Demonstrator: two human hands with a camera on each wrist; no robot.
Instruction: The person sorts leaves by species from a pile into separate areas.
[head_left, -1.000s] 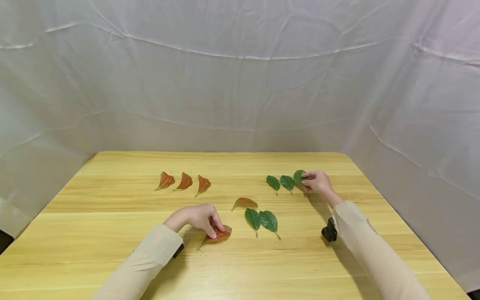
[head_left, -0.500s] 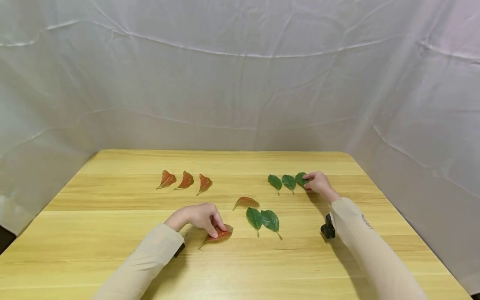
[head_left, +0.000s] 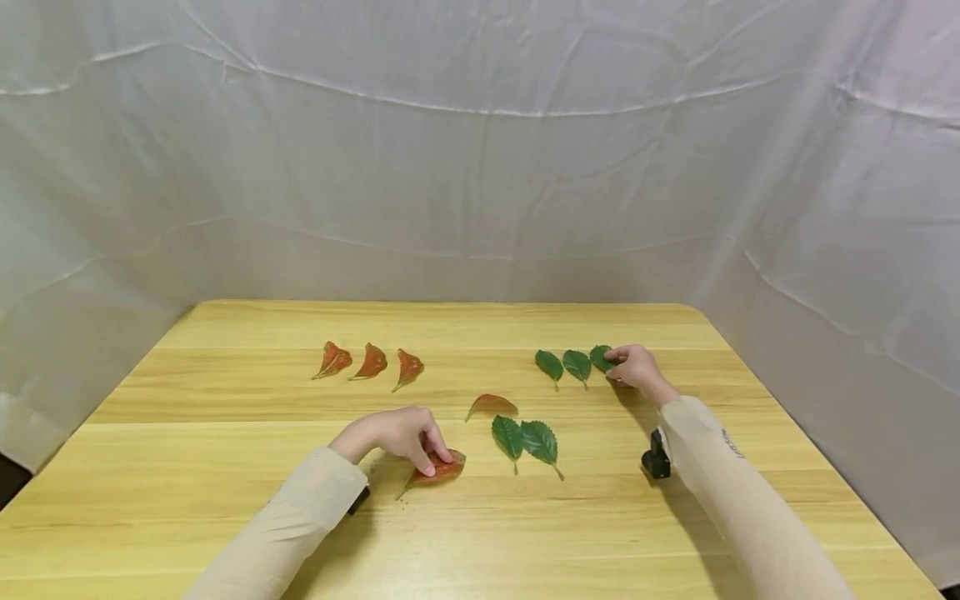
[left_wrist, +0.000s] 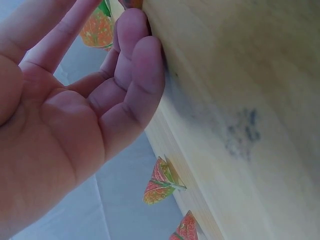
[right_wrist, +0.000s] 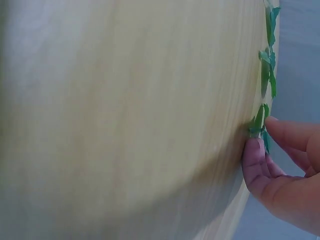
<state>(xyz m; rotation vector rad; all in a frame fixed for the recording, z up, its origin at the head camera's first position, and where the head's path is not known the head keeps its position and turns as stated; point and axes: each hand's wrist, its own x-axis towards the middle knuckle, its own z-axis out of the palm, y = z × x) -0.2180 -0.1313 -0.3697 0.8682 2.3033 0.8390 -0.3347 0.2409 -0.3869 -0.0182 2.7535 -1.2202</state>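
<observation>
My left hand [head_left: 399,433] reaches down to a red leaf [head_left: 450,469] lying near the middle of the table, thumb and fingertips pinching it. In the left wrist view only a sliver of that leaf shows past the curled fingers [left_wrist: 145,70]. At the back right, my right hand [head_left: 639,369] holds the edge of a green leaf [head_left: 600,357] between thumb and fingers; the right wrist view shows this green leaf [right_wrist: 258,120] at the fingertips. Two green leaves [head_left: 577,364] lie in a row just left of it.
Three red leaves [head_left: 371,362] form a row at the back left. Between the hands lie another red leaf [head_left: 492,404] and two green leaves [head_left: 540,440] side by side. A pale curtain [head_left: 480,183] surrounds the wooden table [head_left: 187,467]. Both wrists carry black cameras [head_left: 657,457].
The right hand has shifted very slightly, still at the rightmost green leaf, which sits a little closer to its row. The left hand stays on its red leaf.
</observation>
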